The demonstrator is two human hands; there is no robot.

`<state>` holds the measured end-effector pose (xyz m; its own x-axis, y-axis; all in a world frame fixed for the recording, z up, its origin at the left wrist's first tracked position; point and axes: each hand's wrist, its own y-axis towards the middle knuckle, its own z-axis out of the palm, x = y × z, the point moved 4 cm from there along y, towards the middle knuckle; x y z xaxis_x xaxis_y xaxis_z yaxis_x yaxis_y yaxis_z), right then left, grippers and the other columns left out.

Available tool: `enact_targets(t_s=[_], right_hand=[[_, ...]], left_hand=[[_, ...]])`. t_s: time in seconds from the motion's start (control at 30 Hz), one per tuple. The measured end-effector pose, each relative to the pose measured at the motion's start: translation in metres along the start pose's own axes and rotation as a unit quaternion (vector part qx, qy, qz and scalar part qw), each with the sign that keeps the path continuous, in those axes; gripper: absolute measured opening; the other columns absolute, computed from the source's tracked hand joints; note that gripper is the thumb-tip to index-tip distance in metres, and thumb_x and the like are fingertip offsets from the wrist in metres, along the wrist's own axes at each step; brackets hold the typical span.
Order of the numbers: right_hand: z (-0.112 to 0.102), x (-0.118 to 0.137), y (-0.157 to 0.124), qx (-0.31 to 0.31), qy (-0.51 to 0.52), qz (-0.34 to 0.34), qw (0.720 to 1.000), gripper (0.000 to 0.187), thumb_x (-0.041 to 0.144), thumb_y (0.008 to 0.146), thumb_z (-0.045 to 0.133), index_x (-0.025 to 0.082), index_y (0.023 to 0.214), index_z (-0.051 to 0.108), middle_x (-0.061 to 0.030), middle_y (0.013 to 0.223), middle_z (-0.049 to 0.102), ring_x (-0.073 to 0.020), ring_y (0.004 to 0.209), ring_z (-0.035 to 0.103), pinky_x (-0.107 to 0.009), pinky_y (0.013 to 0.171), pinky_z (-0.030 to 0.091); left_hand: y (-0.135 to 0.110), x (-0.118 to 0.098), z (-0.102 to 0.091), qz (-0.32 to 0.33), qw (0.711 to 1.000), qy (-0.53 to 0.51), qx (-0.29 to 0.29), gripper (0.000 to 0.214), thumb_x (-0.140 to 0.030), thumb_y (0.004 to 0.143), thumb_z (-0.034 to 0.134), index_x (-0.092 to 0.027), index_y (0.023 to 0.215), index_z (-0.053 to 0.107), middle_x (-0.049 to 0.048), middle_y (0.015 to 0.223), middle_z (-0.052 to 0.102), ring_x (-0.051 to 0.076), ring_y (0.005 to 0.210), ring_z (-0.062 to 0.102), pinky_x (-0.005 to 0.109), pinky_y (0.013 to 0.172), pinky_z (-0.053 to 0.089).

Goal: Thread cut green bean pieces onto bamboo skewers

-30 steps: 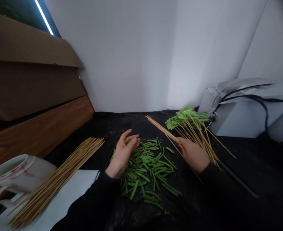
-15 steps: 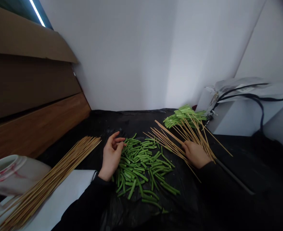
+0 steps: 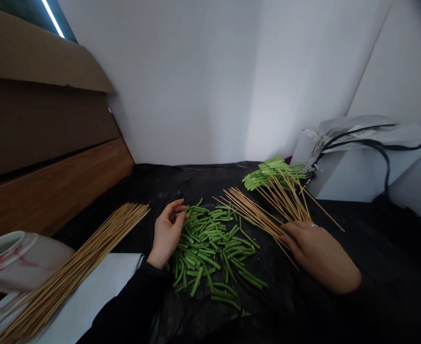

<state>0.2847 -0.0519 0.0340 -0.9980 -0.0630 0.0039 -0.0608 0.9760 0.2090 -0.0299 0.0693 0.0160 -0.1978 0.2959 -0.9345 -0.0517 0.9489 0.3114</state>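
Note:
My left hand (image 3: 168,234) rests at the left edge of a loose heap of cut green stem pieces (image 3: 210,253), its fingers bent, with a gap between thumb and forefinger. I can make out nothing between them. On the right, my right hand (image 3: 321,255) lies palm down over the near ends of thin bamboo skewers, fingers spread and touching them. One group of skewers (image 3: 255,210) points toward the heap. Another group of skewers (image 3: 285,198) fans toward a neat stack of paler green stems (image 3: 273,172). Its palm side is hidden.
A thick bundle of bamboo skewers (image 3: 78,267) lies at left across a white sheet (image 3: 99,282), beside a white ceramic pot (image 3: 24,258). Black plastic (image 3: 153,179) covers the table. At right stands a white box (image 3: 353,172) with black straps. Cardboard (image 3: 46,119) is at left.
My right hand has let go of the skewers it held and moved right and nearer to me. Those skewers now lie with the others. My left hand's fingers have bent slightly.

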Motion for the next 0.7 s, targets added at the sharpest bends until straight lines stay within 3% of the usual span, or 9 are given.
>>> enact_targets(t_s=[0.17,0.33,0.5,0.7], right_hand=[[-0.011,0.018,0.045,0.027,-0.005,0.005,1.0,0.022,0.03,0.089,0.045,0.021,0.088,0.065,-0.007,0.086,0.066,-0.0204,0.088,0.06,-0.03,0.074,0.039],[0.011,0.029,0.088,0.033,0.003,0.041,0.999,0.02,0.026,0.087,0.047,0.019,0.084,0.066,-0.0079,0.09,0.067,-0.019,0.087,0.06,-0.027,0.068,0.038],[0.04,0.04,0.088,0.025,0.008,0.043,0.999,0.018,0.032,0.085,0.052,0.018,0.086,0.064,-0.0087,0.096,0.066,-0.0194,0.093,0.058,-0.026,0.073,0.039],[0.045,0.036,0.086,0.023,0.008,0.075,0.997,0.021,0.023,0.089,0.042,0.018,0.091,0.062,-0.008,0.094,0.067,-0.0179,0.09,0.061,-0.026,0.07,0.039]], left_hand=[[0.001,0.001,0.0,-0.004,1.0,0.004,0.004,0.041,-0.03,0.076,0.059,-0.013,0.113,0.058,0.0088,0.099,0.065,0.017,0.076,0.065,0.031,0.073,0.05],[0.002,0.002,-0.004,0.0,1.0,0.015,-0.006,0.04,-0.031,0.076,0.059,-0.013,0.112,0.059,0.0093,0.098,0.066,0.017,0.075,0.065,0.03,0.071,0.05],[0.001,0.001,-0.004,0.002,1.0,0.015,-0.002,0.04,-0.031,0.076,0.059,-0.013,0.112,0.059,0.0094,0.098,0.066,0.017,0.075,0.065,0.03,0.07,0.05],[0.0,0.001,-0.001,-0.001,1.0,0.012,0.012,0.038,-0.03,0.078,0.059,-0.013,0.111,0.06,0.0092,0.099,0.066,0.017,0.077,0.065,0.03,0.073,0.051]])
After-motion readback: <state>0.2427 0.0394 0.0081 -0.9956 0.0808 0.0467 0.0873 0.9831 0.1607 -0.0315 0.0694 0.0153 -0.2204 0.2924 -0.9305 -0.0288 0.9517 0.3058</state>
